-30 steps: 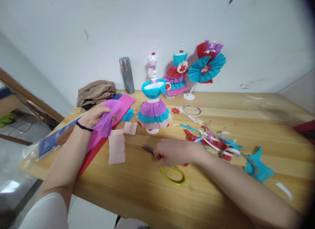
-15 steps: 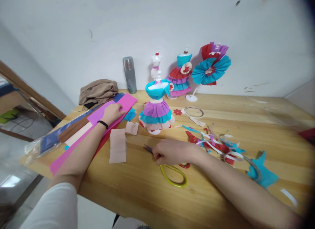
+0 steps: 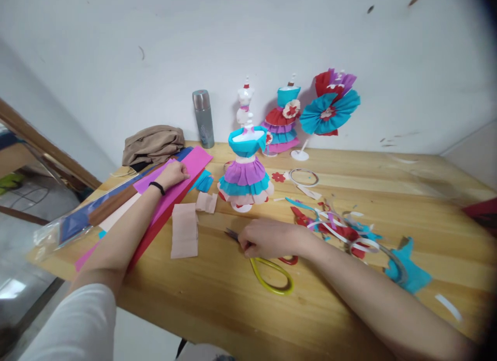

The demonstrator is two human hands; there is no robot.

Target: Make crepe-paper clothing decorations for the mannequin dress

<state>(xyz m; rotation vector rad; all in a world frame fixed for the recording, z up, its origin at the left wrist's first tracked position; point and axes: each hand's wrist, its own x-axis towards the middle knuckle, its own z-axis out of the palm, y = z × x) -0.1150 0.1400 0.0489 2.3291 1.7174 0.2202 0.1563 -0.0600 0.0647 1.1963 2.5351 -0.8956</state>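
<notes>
My left hand, with a black band at the wrist, rests on folded sheets of magenta crepe paper. Its fingers are curled and pinch the paper's edge. Red crepe paper shows from under it. Around the middle of a pair of scissors with yellow and red handles, the fingers of my right hand are closed; the blade tips point left. Ahead of that hand stands a small dress form in a turquoise top and a purple, turquoise and pale pink ruffled skirt.
Pale pink paper pieces lie between my hands. Colourful scraps and a tape ring lie to the right. Other dressed forms, a grey flask and brown cloth stand or lie along the wall.
My left hand's fingers have curled in more, and the magenta paper has shifted, showing more red paper beside it. My right hand stays on the scissors. The view has moved slightly.
</notes>
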